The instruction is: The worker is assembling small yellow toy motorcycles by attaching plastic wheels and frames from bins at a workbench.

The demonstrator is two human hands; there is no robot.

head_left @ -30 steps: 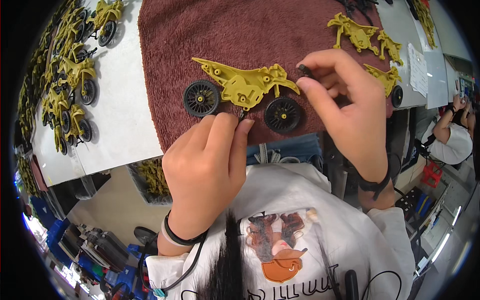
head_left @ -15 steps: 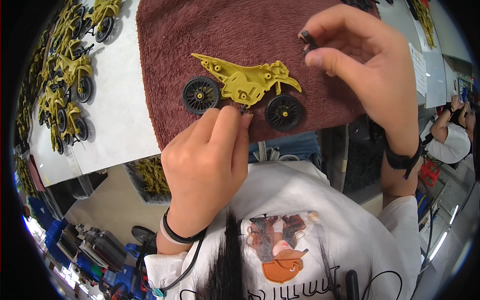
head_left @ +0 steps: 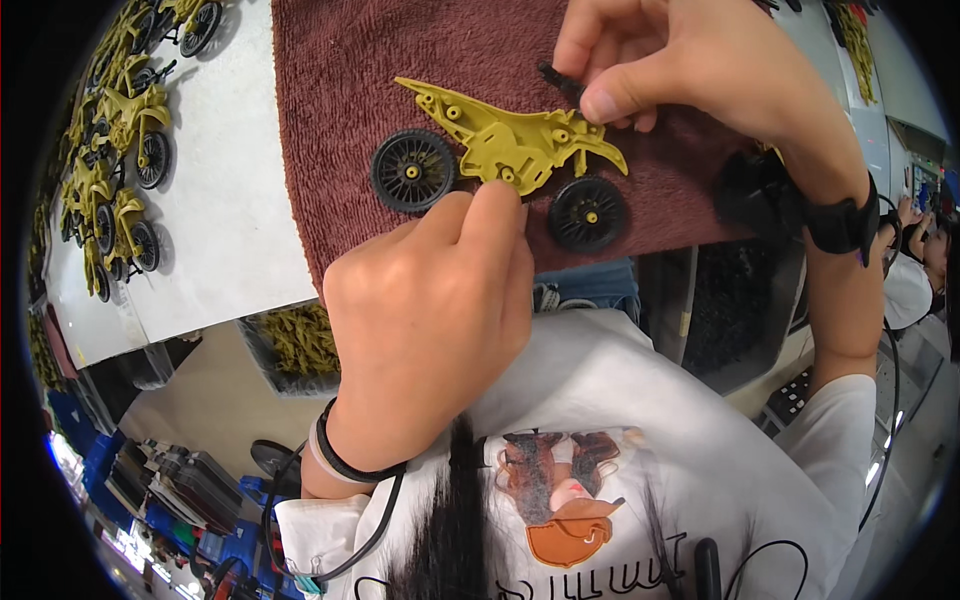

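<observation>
Yellow plastic toy motorcycles (head_left: 140, 108) on white table (head_left: 225, 150), well left of left grip (head_left: 432, 290); black spoked plastic wheel (head_left: 412, 172) just beyond that grip. Left grip at near edge of open yellow plastic motorcycle half-shell (head_left: 505, 150) on maroon towel (head_left: 345, 60), fingertips hidden, can't tell if clamped; second black spoked wheel (head_left: 591, 216) just right of it. Right grip (head_left: 588, 82) clamped on small black plastic part (head_left: 558, 80), half-shell's front end just below.

bike body (head_left: 495, 142) looks smooth matt plstc, wheels (head_left: 592, 217) plstc too, & towel (head_left: 400, 38) rough cloth w/ pile.
</observation>
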